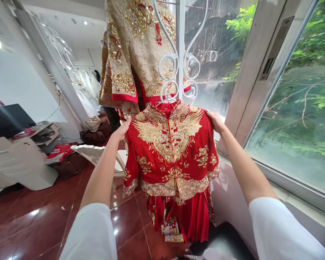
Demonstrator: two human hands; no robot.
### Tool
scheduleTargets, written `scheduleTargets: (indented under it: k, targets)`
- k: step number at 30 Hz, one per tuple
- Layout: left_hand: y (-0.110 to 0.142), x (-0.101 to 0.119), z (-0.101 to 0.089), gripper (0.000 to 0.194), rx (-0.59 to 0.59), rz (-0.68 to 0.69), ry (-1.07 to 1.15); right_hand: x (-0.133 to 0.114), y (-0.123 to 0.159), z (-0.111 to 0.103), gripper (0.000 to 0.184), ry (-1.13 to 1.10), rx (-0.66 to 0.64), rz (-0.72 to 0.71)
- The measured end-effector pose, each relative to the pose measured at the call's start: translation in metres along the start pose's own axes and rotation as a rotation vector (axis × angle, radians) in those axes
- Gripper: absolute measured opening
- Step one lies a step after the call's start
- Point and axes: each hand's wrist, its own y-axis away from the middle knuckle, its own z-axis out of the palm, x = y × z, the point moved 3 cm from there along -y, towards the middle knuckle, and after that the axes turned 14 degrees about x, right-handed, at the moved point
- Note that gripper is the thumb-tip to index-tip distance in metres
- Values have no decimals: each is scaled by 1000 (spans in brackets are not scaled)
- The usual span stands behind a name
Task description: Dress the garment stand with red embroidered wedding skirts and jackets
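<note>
ok, l hand [123, 128], r hand [216, 121], holding red jkt [158, 147]

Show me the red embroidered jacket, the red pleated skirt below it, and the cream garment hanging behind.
Red embroidered jacket [172, 151]: head view, on the gold-embroidered front.
Red pleated skirt [191, 218]: head view, on the pleats.
Cream garment [152, 56]: head view, on its body.

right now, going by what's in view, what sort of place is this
Probably a bridal or formal-wear shop: a red embroidered jacket hangs at a white scrollwork stand, a gold-beaded garment hangs behind it, and what look like white gowns fill the room beyond.
</note>
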Motion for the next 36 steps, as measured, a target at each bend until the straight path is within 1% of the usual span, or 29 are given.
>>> scheduleTargets:
  k: [1, 2, 3, 4, 5, 7, 9, 10, 11, 12, 13, 14, 16, 17, 19, 20, 21, 22, 23, 24, 25, 26, 27, 28, 30, 31, 33, 34, 36]
  targets:
    - [1, -4, 3, 60, -42, -65, 21, 5, 2, 1, 50, -27, 6, 23]
    - [2, -6, 6, 59, -60, -91, 26, 8, 3, 1, 51, -34, 8, 29]
    - [2, -6, 7, 57, -50, -76, 11, 9, 3, 2, 50, -13, 6, 15]
    - [1, -4, 7, 55, -17, -25, -26, 8, 3, 1, 49, 34, 8, -21]
    - [1, 0, 6, 53, 35, 57, -80, 5, 2, 1, 48, 95, 12, -70]
    - [3, 9, 4, 49, 198, 271, -183, -1, 3, 3, 44, 214, 63, -199]
    - [7, 13, 5, 48, 382, 449, -204, -4, 8, 7, 41, 293, 212, -346]
    - [9, 11, 7, 47, 455, 493, -177, -4, 12, 9, 41, 314, 303, -415]
    - [9, 6, 10, 47, 501, 495, -136, -1, 16, 13, 41, 328, 379, -474]
    - [9, -1, 13, 47, 513, 457, -88, 3, 19, 16, 41, 337, 429, -516]
    - [6, -9, 16, 48, 493, 388, -41, 8, 22, 19, 41, 345, 451, -541]
    - [3, -18, 18, 50, 447, 301, 3, 14, 23, 21, 42, 355, 455, -553]
    - [-5, -32, 21, 56, 309, 142, 76, 21, 22, 20, 42, 376, 445, -552]
    - [-8, -36, 21, 58, 232, 91, 101, 22, 21, 18, 42, 381, 437, -544]
    - [-11, -37, 17, 61, 129, 61, 100, 18, 20, 13, 41, 393, 400, -516]
    - [-10, -34, 15, 61, 125, 77, 66, 13, 22, 11, 41, 414, 387, -500]
    - [-6, -30, 13, 60, 169, 114, 6, 6, 26, 11, 40, 451, 397, -491]
    - [0, -23, 11, 57, 267, 172, -70, -2, 32, 12, 38, 502, 434, -495]
    - [8, -14, 10, 52, 401, 250, -155, -12, 41, 15, 36, 558, 489, -513]
    - [19, -3, 13, 46, 533, 343, -239, -22, 52, 21, 33, 607, 543, -538]
    - [31, 9, 19, 41, 629, 443, -315, -31, 63, 31, 29, 646, 570, -560]
    - [44, 21, 29, 36, 679, 545, -380, -39, 75, 45, 26, 672, 548, -564]
    - [54, 32, 43, 32, 652, 638, -437, -43, 85, 61, 27, 684, 475, -536]
    - [63, 42, 58, 31, 572, 721, -490, -44, 93, 80, 31, 682, 363, -473]
    - [76, 56, 88, 35, 373, 864, -582, -39, 103, 119, 40, 611, 145, -284]
    - [80, 61, 100, 40, 287, 920, -621, -35, 105, 136, 42, 541, 87, -194]
    - [83, 65, 116, 46, 180, 984, -692, -27, 103, 162, 39, 384, 86, -71]
    - [84, 65, 119, 47, 157, 994, -724, -23, 101, 170, 35, 323, 112, -42]
    - [85, 63, 120, 46, 150, 987, -773, -14, 95, 179, 29, 256, 147, -10]
